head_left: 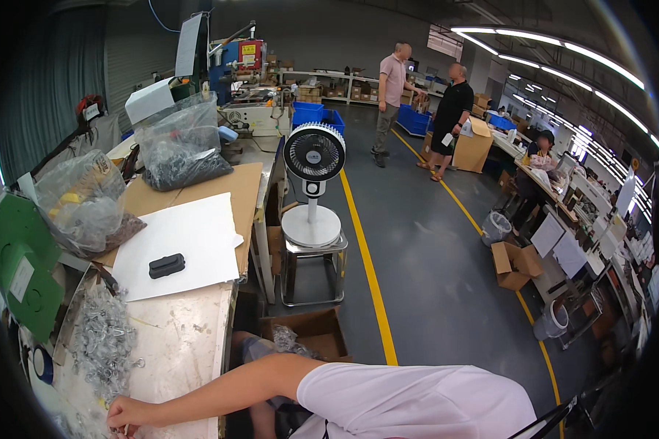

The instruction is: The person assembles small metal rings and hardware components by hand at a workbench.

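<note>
My right arm, in a white short sleeve, reaches leftward across the bottom of the view. My right hand (128, 413) rests on the pale workbench (183, 344) with its fingers curled. A thin pale piece sticks out below the fingers. Just above the hand lies a heap of small metal wire clips (104, 342). My left hand is out of view. Further up the bench, a black oblong part (167, 265) lies on a white sheet (190, 234).
Clear bags of parts (84, 201) (181, 143) sit on cardboard at the bench's far end, and a green reel (18, 271) stands at the left. A white fan (313, 157) is on a metal stool (313, 271). Open cardboard boxes (311, 333) (516, 265) stand on the floor. Two people (392, 95) (447, 117) stand in the aisle.
</note>
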Demonstrator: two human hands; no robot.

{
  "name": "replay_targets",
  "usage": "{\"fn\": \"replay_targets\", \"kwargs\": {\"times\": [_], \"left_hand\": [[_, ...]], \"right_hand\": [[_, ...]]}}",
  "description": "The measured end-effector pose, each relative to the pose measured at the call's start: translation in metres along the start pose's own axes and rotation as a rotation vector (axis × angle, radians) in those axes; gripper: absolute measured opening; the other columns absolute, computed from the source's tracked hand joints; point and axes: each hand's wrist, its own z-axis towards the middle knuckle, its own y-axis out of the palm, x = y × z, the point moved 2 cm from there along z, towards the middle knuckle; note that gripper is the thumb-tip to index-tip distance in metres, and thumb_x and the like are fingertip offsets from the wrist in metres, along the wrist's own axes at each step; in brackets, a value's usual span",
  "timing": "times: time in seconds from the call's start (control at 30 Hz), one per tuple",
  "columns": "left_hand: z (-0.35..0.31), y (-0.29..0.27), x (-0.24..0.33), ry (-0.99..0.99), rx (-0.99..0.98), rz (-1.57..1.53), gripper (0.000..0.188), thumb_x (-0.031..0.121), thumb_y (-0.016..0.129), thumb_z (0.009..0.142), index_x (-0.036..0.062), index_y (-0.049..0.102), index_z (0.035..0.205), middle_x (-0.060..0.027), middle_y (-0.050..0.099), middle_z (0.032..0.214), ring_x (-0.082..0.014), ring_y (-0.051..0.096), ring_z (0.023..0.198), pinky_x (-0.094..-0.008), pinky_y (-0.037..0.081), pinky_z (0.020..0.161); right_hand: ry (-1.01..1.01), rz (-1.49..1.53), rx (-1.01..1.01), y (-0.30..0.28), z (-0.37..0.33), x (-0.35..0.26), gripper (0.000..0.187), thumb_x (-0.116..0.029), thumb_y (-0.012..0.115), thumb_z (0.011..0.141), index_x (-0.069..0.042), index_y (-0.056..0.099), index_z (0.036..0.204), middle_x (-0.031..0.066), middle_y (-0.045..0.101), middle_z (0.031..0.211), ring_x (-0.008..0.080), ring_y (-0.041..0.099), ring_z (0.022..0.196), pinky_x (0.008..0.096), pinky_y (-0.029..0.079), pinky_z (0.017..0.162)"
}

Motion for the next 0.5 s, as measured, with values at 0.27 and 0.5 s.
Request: {"fn": "replay_targets", "kwargs": {"times": [0.27, 0.5], "left_hand": [[-0.008, 0.018, 0.020, -0.105, 0.052, 0.068, 0.015, 0.015, 0.063, 0.102, 0.0073, 0.060, 0.089, 0.0041, 0.047, 0.059, -0.0045, 0.038, 0.047, -0.0223, 0.030, 0.042], [0.032, -0.003, -0.032, 0.082, 0.015, 0.121, 0.020, 0.018, 0.067, 0.098, -0.0010, 0.071, 0.102, 0.0015, 0.066, 0.074, -0.0009, 0.041, 0.049, -0.0205, 0.029, 0.044]], "right_hand": [[0.047, 0.061, 0.046, -0.008, -0.004, -0.003, 0.026, -0.021, 0.064, 0.098, 0.001, 0.068, 0.085, 0.0061, 0.068, 0.075, 0.0120, 0.065, 0.063, 0.0269, 0.055, 0.054], [0.148, -0.049, 0.022, -0.030, -0.015, -0.028, 0.028, -0.023, 0.067, 0.100, 0.004, 0.073, 0.106, 0.0121, 0.075, 0.099, 0.0176, 0.072, 0.087, 0.0322, 0.060, 0.084]]}}
